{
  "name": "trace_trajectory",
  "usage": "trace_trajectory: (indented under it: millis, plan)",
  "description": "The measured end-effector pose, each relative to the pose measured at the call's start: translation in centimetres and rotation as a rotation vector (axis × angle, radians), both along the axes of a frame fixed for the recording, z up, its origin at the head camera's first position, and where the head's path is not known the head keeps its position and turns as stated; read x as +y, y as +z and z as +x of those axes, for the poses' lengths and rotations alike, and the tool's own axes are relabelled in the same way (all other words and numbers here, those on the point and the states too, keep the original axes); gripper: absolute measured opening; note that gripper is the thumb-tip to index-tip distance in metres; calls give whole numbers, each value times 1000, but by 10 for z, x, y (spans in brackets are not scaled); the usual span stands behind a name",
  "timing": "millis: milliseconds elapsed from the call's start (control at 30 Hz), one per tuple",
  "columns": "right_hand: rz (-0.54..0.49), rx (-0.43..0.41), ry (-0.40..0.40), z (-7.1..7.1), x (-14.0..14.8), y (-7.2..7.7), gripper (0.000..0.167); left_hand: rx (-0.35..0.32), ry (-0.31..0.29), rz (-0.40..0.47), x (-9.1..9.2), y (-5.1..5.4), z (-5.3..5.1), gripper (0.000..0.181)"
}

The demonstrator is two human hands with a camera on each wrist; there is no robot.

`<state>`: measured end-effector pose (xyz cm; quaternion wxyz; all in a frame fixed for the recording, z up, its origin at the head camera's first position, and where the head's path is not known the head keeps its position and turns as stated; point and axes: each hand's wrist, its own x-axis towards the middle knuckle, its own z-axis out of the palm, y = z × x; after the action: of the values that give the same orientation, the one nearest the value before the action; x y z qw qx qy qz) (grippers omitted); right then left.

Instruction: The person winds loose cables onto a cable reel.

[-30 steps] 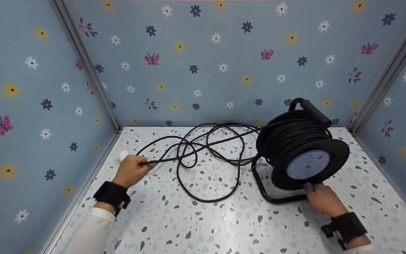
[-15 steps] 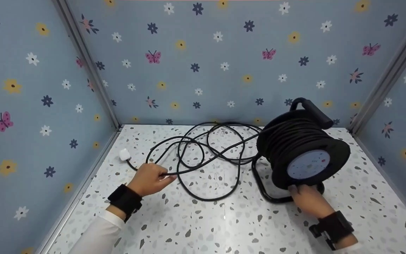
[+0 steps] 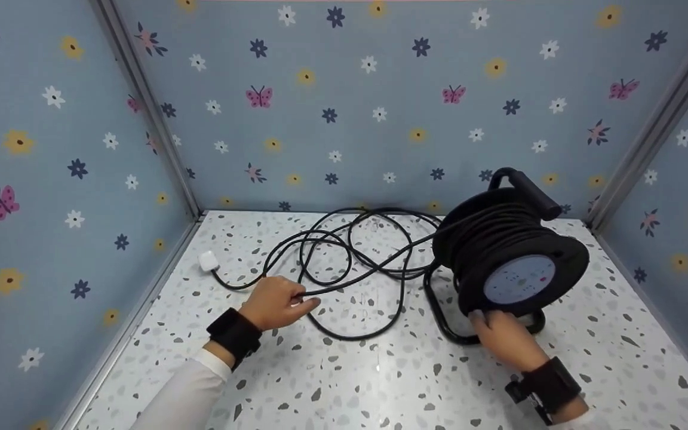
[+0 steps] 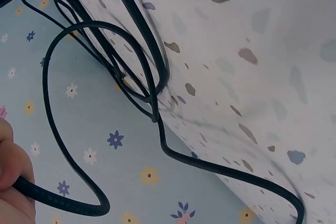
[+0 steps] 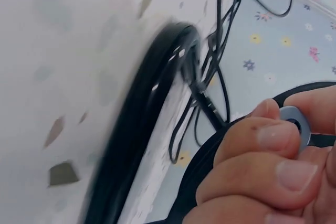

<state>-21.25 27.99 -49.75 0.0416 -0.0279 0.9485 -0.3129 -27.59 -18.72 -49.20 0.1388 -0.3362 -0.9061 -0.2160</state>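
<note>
My left hand [image 3: 275,303] pinches a black cable [image 4: 63,202] between thumb and fingers. From there the cable rises slackly to the cable reel [image 3: 568,254], which stands at the right with many black turns round its drum. My right hand [image 3: 511,341] is at the lower edge of the reel's front flange. In the right wrist view its curled fingers grip a small grey round-ended knob [image 5: 288,113]; most of the knob is hidden by the fingers. A white plug [image 3: 208,261] lies on the table left of my left hand, at the cable's end.
Loose cable loops lie on the speckled white table [image 3: 344,382] between the hands. The reel's tubular stand [image 3: 439,316] rests on the table, with its black carrying handle [image 3: 535,194] on top. Flower-patterned panels [image 3: 374,143] enclose the back and both sides.
My left hand has moved right and slightly down, toward the reel, with the cable in it. The plug has come into full view. My right hand has moved left along the reel's lower edge.
</note>
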Motion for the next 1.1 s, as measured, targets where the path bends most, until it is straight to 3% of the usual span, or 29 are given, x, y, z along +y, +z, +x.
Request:
trace_trajectory:
  millis: [167, 400, 633, 1100]
  plan:
    - [-50, 55, 13, 3, -9, 10, 45, -7, -18, -16, 17, -3, -4, 58]
    - [-63, 175, 2, 3, -17, 16, 49, -41, -5, -23, 40, -5, -4, 56]
    - [-166, 278, -31, 5, -26, 27, 48, 6, -67, 43, 59, -6, -6, 47]
    - [-187, 407, -94, 4, -21, 63, 42, -5, -51, 7, 106, 13, -10, 43]
